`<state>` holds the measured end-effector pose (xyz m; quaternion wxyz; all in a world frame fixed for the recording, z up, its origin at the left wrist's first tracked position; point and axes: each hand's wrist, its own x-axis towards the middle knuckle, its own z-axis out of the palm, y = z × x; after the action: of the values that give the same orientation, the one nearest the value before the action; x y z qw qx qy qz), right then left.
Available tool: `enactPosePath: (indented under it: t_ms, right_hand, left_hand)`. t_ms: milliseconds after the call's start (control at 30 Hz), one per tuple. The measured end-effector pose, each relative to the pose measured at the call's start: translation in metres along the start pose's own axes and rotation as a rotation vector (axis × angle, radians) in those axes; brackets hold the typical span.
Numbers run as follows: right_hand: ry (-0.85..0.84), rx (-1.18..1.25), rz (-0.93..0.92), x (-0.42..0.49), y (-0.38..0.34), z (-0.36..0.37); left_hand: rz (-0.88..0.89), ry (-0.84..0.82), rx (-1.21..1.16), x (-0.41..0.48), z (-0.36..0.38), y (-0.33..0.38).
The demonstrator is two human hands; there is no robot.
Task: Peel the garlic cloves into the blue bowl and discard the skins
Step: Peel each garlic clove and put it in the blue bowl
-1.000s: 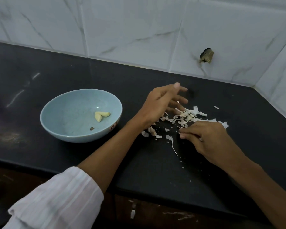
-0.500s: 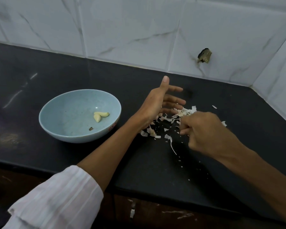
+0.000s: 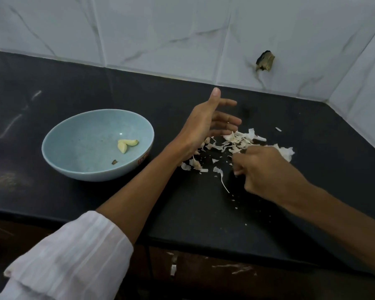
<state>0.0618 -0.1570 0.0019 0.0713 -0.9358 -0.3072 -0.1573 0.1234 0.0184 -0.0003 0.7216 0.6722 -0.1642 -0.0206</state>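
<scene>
A pale blue bowl (image 3: 78, 165) stands on the black counter at the left, with two peeled garlic cloves (image 3: 126, 145) and a small dark scrap in it. To its right lies a scatter of white garlic skins (image 3: 236, 141). My left hand (image 3: 206, 124) stands on its edge at the left side of the skins, fingers straight and spread, palm facing right. My right hand (image 3: 266, 169) lies over the right part of the pile with its fingers curled under. I cannot see whether it holds skins.
The black counter (image 3: 204, 213) ends at a front edge close to me, with a dark cabinet below. White marble tiles rise behind and at the right. A broken hole (image 3: 265, 61) shows in the back tile. Small skin crumbs lie near the front.
My left hand has lifted and straightened its fingers, thumb now pointing up. My right hand has slid left over the skins and curled into a fist.
</scene>
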Motion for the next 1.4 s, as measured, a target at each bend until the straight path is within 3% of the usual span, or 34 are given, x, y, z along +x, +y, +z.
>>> enactPosePath:
  t_ms: [133, 233, 333, 467, 600, 733, 1133, 1300, 1400]
  right_hand:
    - [-0.166, 0.040, 0.114, 0.002, 0.001, 0.006]
    - [-0.047, 0.187, 0.184, 0.003, -0.004, 0.005]
    - [0.129, 0.549, 0.408, 0.005, -0.007, 0.003]
    - [0.299, 1.265, 0.751, 0.021, 0.002, -0.009]
    - [0.319, 1.725, 0.852, 0.034, 0.004, -0.007]
    - [0.280, 1.922, 0.880, 0.035, 0.005, -0.004]
    - [0.359, 1.610, 0.751, 0.031, 0.004, 0.002]
    - [0.509, 1.213, 0.642, 0.026, 0.009, 0.004]
    - [0.599, 0.977, 0.478, 0.025, 0.015, 0.003]
  left_hand:
    - [0.009, -0.024, 0.053, -0.001, 0.001, -0.001]
    - [0.079, -0.041, 0.115, -0.002, 0.001, -0.006]
    - [0.188, -0.012, 0.223, -0.001, -0.001, -0.010]
    - [0.284, -0.013, 0.162, -0.002, -0.002, -0.007]
    - [0.293, -0.065, 0.067, 0.001, -0.001, -0.011]
    - [0.344, -0.047, 0.076, 0.006, 0.001, -0.017]
    - [0.215, 0.009, -0.109, 0.001, 0.009, -0.017]
    - [0.159, 0.019, -0.147, 0.001, 0.011, -0.017]
    - [0.132, 0.016, -0.163, 0.000, 0.013, -0.017]
